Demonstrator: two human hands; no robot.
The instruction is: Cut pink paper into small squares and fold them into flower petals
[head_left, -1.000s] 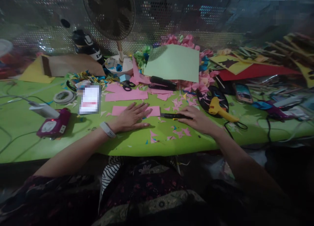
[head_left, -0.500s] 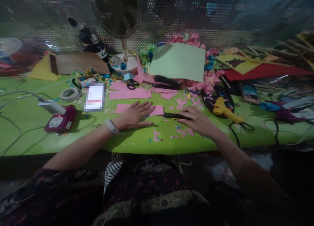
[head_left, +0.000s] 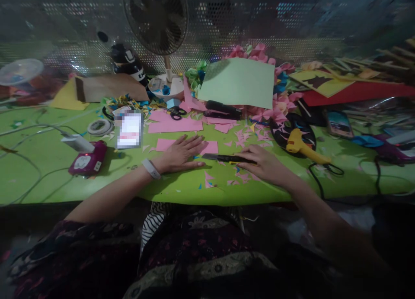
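Note:
My left hand lies flat with fingers spread on a pink paper strip on the green table. A white band circles that wrist. My right hand rests over the rear end of a black utility knife, fingers closed lightly on it; the knife lies along the table, its tip pointing at the left hand's fingertips. Small pink paper scraps lie scattered below and around both hands.
A larger pink sheet, black scissors, a black stapler and a light green sheet lie behind. A yellow glue gun sits right. Tape roll, magenta device, cables and a fan stand left.
The knife under my right hand has slid left toward my left fingertips. My left hand stays flat on the pink strip. The view has shifted slightly.

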